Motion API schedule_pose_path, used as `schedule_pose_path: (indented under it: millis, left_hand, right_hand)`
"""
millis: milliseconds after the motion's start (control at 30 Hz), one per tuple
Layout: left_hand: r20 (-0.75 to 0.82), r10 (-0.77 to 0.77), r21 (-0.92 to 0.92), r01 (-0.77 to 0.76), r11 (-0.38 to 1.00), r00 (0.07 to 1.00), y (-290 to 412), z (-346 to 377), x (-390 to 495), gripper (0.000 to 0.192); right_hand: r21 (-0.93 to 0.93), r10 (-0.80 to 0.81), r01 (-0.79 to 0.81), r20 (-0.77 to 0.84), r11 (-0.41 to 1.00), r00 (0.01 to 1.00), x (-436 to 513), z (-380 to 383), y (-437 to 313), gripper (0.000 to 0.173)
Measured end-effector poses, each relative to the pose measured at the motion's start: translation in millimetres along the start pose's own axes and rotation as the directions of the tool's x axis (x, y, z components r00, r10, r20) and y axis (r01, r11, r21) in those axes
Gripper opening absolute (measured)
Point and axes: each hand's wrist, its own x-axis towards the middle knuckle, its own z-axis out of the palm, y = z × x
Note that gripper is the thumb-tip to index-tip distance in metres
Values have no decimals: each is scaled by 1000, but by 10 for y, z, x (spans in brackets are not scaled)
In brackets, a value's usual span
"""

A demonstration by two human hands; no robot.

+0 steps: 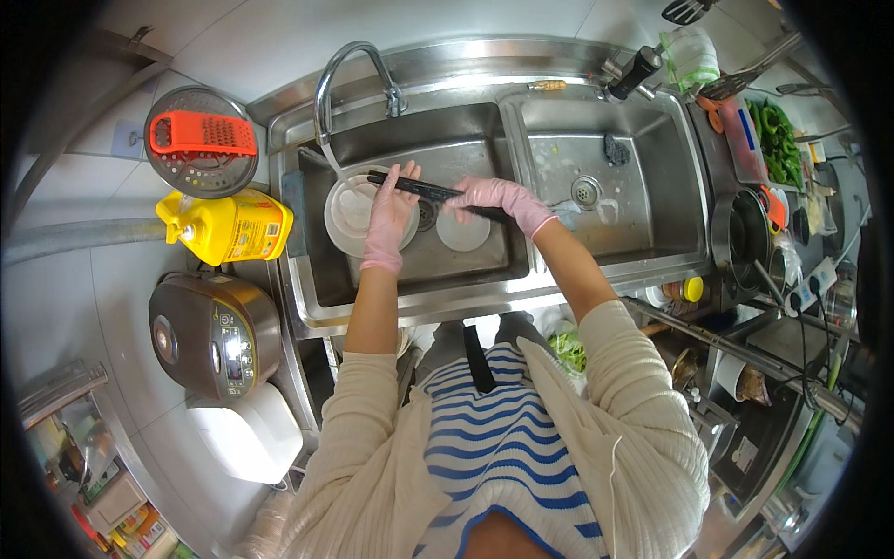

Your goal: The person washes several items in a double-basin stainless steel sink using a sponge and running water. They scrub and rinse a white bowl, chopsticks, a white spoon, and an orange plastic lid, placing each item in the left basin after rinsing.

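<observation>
Both my hands wear pink gloves over the left basin of a steel sink (461, 276). A bundle of black chopsticks (419, 187) lies across the palm of my left hand (392, 209), with the thumb over it and the fingertips apart. My right hand (492, 199) is closed around the other end of the bundle. Water runs from the curved chrome faucet (323, 105) into stacked white bowls (349, 209) below and left of my left hand. A white dish (463, 234) sits on the basin floor under my right hand.
The right basin holds a dark scouring pad (616, 150) and a drain strainer (585, 192). Left of the sink stand a yellow detergent jug (241, 227) and a rice cooker (216, 332). A blue-grey cloth (293, 209) hangs over the left rim. Pans (744, 237) stand to the right.
</observation>
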Motion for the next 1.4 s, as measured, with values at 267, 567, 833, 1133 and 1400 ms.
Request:
schedule_pose_path:
  millis: [267,567,833,1133,1400]
  left_hand:
    - [218,138,-92,-120,989,966,5,-143,-259,40]
    - [-194,499,91,-491,867,845,604,-381,-962,31]
    - [-168,739,-182,-757,627,652,2040,-381,-1305,38]
    - [-235,725,-580,-692,429,647,2540,-481,-1090,32]
    - [-309,672,-481,-720,500,673,2522,-446,-1081,34]
  right_hand:
    - [235,44,-144,383,961,923,40,14,-53,41]
    - [-959,111,-118,-92,258,990,-53,260,-1011,39]
    - [-769,-760,477,-17,426,650,616,1604,-3720,31]
    - [-810,-321,225,48,541,946,1353,2033,-4324,34]
    - [-887,-384,179,2,426,923,1547,2053,-4192,44]
